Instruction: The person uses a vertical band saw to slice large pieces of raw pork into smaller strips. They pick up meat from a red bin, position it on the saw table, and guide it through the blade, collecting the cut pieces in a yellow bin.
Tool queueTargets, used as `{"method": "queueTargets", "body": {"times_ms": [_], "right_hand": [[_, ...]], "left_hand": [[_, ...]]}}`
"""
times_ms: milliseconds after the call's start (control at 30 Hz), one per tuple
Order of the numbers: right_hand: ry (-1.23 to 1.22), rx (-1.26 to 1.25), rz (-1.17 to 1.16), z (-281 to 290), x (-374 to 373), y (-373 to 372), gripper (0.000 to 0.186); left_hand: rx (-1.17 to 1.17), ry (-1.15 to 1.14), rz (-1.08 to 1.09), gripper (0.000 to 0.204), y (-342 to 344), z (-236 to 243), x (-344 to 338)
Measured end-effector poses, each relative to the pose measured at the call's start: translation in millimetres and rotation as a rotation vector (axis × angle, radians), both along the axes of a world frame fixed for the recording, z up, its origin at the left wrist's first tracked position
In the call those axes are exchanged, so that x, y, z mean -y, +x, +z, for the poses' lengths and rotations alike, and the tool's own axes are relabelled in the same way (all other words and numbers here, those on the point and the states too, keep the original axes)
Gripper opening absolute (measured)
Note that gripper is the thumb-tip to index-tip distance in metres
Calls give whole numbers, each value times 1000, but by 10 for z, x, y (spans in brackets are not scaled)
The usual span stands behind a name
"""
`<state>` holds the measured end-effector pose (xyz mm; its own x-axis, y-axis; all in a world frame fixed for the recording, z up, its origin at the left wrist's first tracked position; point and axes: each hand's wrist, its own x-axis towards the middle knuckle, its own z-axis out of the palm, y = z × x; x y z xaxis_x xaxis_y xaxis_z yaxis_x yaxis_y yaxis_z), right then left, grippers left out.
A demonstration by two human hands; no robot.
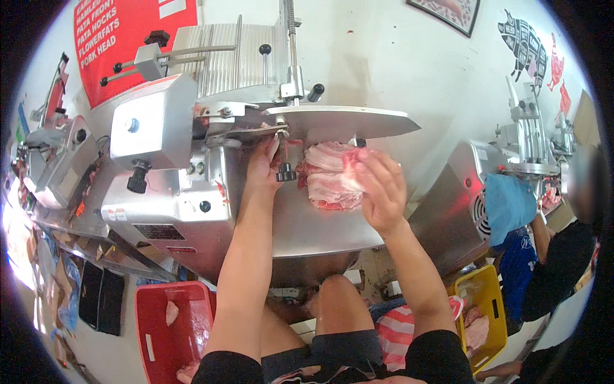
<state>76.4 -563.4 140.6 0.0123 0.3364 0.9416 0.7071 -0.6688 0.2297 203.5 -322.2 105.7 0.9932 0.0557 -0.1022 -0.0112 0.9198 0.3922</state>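
A metal meat slicer [307, 240] stands in front of me. On its tray lies a pile of thin pink-and-white pork slices [329, 185], fanned over one another. My right hand [382, 185] is at the right side of the pile, its fingers closed on a meat slice [352, 168] at the pile's edge. My left hand [261, 165] reaches up under the slicer's slanted metal plate [339, 118], beside a black knob [285, 173]. Its fingertips are mostly hidden by the machine parts, so its grip cannot be made out.
A red crate [146, 320] with pieces of meat stands low on the left, a yellow crate [492, 288] with meat low on the right. Other slicers [448, 192] stand on both sides. A person in dark clothes [563, 269] is at the right, near a blue plastic bag [510, 203].
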Motion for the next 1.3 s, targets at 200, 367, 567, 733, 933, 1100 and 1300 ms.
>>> {"method": "queueTargets", "body": {"times_ms": [200, 367, 567, 733, 933, 1100, 1300], "right_hand": [[-297, -720, -110, -223, 77, 22, 71], [405, -997, 441, -220, -72, 240, 53], [568, -1069, 0, -186, 83, 313, 33], [321, -498, -228, -297, 87, 345, 33], [230, -495, -159, -363, 36, 383, 29], [233, -550, -148, -375, 32, 353, 34], [308, -548, -89, -344, 70, 344, 38]], "left_hand": [[354, 480, -44, 18, -172, -132, 164], [612, 823, 23, 14, -520, -48, 655], [562, 1561, 217, 21, -391, -53, 433], [375, 1108, 136, 26, -16, -180, 79], [139, -66, -36, 13, 198, -163, -23], [130, -273, -110, 15, 343, -231, -76], [169, 126, 93, 15, 158, -211, -32]]}}
